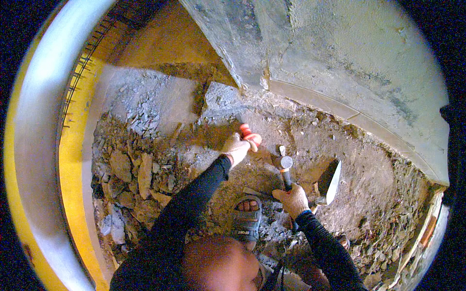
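My left hand [235, 148] is closed around a chisel [245, 130] with an orange-red guarded grip. Its dark tip points away from me toward a grey slab [221, 99] near the wall corner, though whether it touches the slab I cannot tell. Lower and to the right, my right hand [293, 201] grips a hammer [285, 164] by its dark handle, its round metal face turned upward. The hammer head is apart from the chisel. A trowel [334, 182] with a pale, shiny blade rests on the dirt just right of my right hand.
Broken stones [128, 169] are heaped on the left. A plastered wall [359, 53] with a tiled skirting [335, 104] runs along the upper right. Grey rubble [143, 106] lies at the far left, beside a yellow band [73, 194]. My sandalled foot [247, 218] stands below the hands.
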Demonstrator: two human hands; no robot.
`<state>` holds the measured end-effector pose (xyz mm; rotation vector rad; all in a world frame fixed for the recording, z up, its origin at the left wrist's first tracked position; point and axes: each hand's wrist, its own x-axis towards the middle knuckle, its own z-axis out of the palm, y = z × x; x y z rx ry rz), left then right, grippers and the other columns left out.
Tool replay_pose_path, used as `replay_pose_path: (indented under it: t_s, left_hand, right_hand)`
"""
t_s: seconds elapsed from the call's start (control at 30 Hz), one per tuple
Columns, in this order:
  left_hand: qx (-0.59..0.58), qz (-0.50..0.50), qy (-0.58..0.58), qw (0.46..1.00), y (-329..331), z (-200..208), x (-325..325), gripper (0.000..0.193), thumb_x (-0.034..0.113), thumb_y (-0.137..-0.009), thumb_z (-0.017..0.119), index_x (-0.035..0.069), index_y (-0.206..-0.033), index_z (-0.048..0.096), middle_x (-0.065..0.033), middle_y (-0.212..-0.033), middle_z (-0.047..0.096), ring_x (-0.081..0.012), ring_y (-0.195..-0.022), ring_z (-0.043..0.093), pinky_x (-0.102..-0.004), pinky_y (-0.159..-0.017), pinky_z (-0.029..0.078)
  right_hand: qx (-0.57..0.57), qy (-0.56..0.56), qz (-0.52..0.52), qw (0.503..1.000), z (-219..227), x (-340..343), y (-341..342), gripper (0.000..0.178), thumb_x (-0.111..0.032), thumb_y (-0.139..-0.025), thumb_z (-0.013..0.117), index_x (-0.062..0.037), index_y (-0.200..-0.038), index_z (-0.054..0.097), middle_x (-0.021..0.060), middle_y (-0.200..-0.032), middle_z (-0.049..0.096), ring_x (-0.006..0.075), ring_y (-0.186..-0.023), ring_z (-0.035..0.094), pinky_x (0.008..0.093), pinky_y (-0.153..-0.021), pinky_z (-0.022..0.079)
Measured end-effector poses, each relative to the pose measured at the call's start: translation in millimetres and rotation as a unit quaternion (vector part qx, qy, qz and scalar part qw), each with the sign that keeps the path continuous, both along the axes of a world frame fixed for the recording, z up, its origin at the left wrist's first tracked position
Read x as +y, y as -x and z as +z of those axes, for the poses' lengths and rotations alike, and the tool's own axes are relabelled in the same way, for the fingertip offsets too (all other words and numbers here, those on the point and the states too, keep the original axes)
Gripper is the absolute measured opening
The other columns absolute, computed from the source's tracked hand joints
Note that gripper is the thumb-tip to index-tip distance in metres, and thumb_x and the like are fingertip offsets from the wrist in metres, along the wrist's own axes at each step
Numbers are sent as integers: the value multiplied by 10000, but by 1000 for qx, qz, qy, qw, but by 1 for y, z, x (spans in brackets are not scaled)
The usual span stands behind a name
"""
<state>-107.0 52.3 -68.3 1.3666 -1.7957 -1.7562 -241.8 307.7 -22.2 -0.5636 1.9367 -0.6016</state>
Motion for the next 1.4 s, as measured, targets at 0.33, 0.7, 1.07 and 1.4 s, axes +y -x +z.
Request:
replay_pose_path:
  t_s: [0.33, 0.7, 1.07, 1.4]
  left_hand:
    - [-140, 116, -85, 980, -86, -53, -54, 5, 185, -905, 625, 187, -908, 629, 36, -942, 630, -119, -846, 630, -286, -719, 507]
    - [47, -18, -50, 997, -50, -45, -31, 250, 38, -906, 640, 111, -1131, 558, 47, -925, 528, -81, -830, 537, -261, -735, 458]
    - [18, -45, 258, 965, -52, 10, -6, 305, 28, -879, 729, 33, -1177, 664, -78, -1298, 688, -203, -1122, 679, -334, -954, 556]
    - [62, 71, 100, 990, -69, 8, 0, 244, 75, -977, 700, 2, -1209, 691, -37, -1105, 728, -154, -999, 673, -290, -863, 555]
  right_hand:
    - [-14, -5, 1, 1000, 3, -2, 3, 428, -404, -769, 820, -14, -886, 687, 136, -745, 703, 265, -688, 686, 425, -656, 540]
    - [-16, 6, 1, 1000, -18, 3, 1, 492, -445, -765, 825, 5, -926, 705, 201, -803, 734, 357, -768, 729, 466, -714, 556]
    - [61, 0, 58, 996, 1, 0, 11, 515, -482, -769, 814, -1, -915, 700, 226, -801, 720, 394, -776, 723, 481, -705, 554]
    - [112, 48, 107, 987, 5, -3, 14, 463, -460, -826, 763, -21, -931, 664, 231, -831, 724, 433, -809, 713, 522, -744, 562]
